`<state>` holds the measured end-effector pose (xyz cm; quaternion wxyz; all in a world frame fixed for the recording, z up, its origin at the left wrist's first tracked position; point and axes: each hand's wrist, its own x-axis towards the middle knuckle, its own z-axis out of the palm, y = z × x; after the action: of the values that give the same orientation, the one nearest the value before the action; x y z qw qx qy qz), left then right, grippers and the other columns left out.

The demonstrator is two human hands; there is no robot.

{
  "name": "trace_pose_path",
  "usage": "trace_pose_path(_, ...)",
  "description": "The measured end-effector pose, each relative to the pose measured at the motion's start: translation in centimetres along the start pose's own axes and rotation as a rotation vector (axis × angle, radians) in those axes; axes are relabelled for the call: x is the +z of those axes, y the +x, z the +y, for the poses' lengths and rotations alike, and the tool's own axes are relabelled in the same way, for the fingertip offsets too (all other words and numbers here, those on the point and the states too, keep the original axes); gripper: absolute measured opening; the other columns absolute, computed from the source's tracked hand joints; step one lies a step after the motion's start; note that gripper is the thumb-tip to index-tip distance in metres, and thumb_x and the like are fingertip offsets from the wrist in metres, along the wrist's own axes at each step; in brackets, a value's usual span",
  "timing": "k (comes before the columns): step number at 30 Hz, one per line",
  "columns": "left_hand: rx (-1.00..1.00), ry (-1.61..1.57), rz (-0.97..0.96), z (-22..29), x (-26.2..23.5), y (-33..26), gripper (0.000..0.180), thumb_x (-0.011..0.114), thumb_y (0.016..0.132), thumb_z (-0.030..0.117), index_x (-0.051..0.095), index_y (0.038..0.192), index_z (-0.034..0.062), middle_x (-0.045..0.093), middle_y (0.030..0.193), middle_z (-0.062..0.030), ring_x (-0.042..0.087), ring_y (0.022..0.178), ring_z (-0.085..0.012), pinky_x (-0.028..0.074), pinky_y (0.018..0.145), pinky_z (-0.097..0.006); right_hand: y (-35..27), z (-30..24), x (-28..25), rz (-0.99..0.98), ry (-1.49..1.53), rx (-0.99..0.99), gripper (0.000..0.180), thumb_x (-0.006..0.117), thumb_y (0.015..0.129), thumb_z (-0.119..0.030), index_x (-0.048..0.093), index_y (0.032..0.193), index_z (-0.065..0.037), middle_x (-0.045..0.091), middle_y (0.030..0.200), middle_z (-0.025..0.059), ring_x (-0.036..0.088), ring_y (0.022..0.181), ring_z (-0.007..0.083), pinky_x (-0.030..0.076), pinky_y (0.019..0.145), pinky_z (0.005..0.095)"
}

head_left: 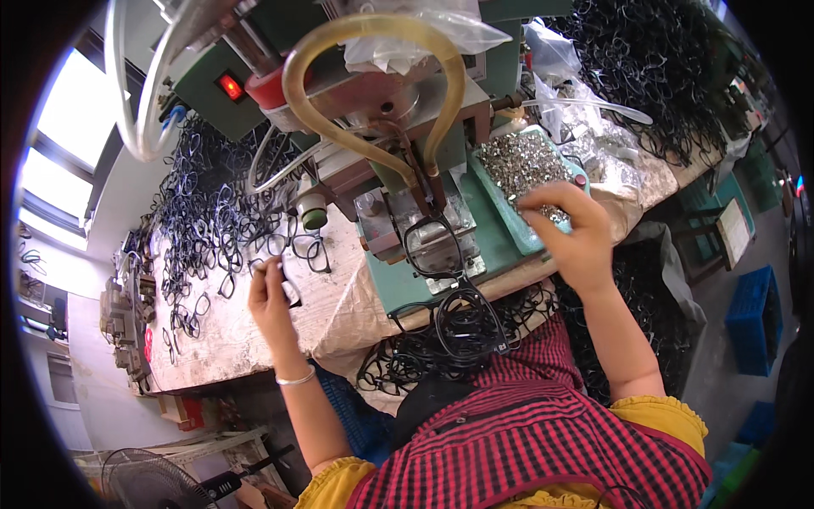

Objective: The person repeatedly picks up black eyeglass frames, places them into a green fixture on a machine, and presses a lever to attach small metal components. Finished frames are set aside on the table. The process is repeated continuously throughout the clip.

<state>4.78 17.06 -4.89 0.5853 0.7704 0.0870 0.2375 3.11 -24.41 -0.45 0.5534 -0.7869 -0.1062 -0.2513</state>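
My left hand (pixel 271 307) pinches a dark eyeglass frame (pixel 293 295) above the table's left part, beside a heap of black eyeglass frames (pixel 212 204). My right hand (pixel 581 242) is over the near right side of a pale green tray (pixel 502 204) full of small shiny metal parts (pixel 521 165). Its thumb and forefinger are closed together; anything between them is too small to make out. Between my hands, a black eyeglass frame (pixel 459 254) sits at the metal fixture of a green press machine (pixel 381 280), below its copper-coloured tips (pixel 428 191). More frames (pixel 462 327) are piled at my lap.
A yellowish hose (pixel 373 25) loops over the machine, near a lit red switch (pixel 229 86) and a green-capped knob (pixel 313 212). Clear plastic bags (pixel 602 140) and another frame heap (pixel 653 68) lie at the far right. A blue crate (pixel 755 318) stands on the floor.
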Motion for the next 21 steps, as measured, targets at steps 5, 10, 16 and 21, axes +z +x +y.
trace_pose_path(5, 0.068, -0.195, -0.063, -1.9, 5.2, -1.2, 0.015, 0.061, 0.102, 0.016, 0.061, 0.106, 0.0019, 0.062, 0.084, 0.0005, 0.057, 0.070, -0.0063, 0.044, 0.062, -0.021, 3.8, -1.2, 6.3, 0.007, 0.265, 0.057, 0.031, 0.071, 0.078, 0.000, 0.065, 0.109, 0.000, 0.069, 0.095, 0.0066, 0.066, 0.088, 0.0149, 0.051, 0.083, 0.0281)
trace_pose_path(10, 0.030, -0.279, -0.047, -2.1, 5.1, -2.9, 0.011, 0.062, 0.099, 0.004, 0.062, 0.107, -0.0033, 0.067, 0.098, -0.0068, 0.066, 0.085, -0.0141, 0.056, 0.079, -0.028, 2.2, -1.4, 7.4, 0.049, 0.390, 0.126, 0.036, 0.071, 0.079, -0.001, 0.062, 0.114, 0.000, 0.067, 0.097, 0.0038, 0.063, 0.091, 0.0116, 0.049, 0.086, 0.0272)
trace_pose_path(16, 0.447, -0.303, 0.028, 6.9, 6.4, -3.5, 0.012, 0.053, 0.097, -0.007, 0.061, 0.106, -0.0029, 0.071, 0.104, -0.0173, 0.068, 0.097, -0.0236, 0.054, 0.092, -0.036, 2.4, -2.7, 7.9, -0.002, 0.588, 0.200, 0.045, 0.072, 0.080, -0.002, 0.057, 0.122, 0.002, 0.068, 0.102, 0.0061, 0.063, 0.095, 0.0122, 0.048, 0.090, 0.0268)
trace_pose_path(21, 0.977, -0.338, -0.109, 14.0, 6.5, -6.1, 0.012, 0.064, 0.092, 0.007, 0.059, 0.103, 0.0060, 0.071, 0.101, -0.0197, 0.067, 0.087, -0.0288, 0.056, 0.081, -0.043, 1.9, -5.2, 7.1, -0.008, 0.518, 0.204, 0.052, 0.069, 0.082, -0.003, 0.051, 0.130, 0.003, 0.069, 0.108, 0.0115, 0.066, 0.100, 0.0166, 0.048, 0.094, 0.0297)
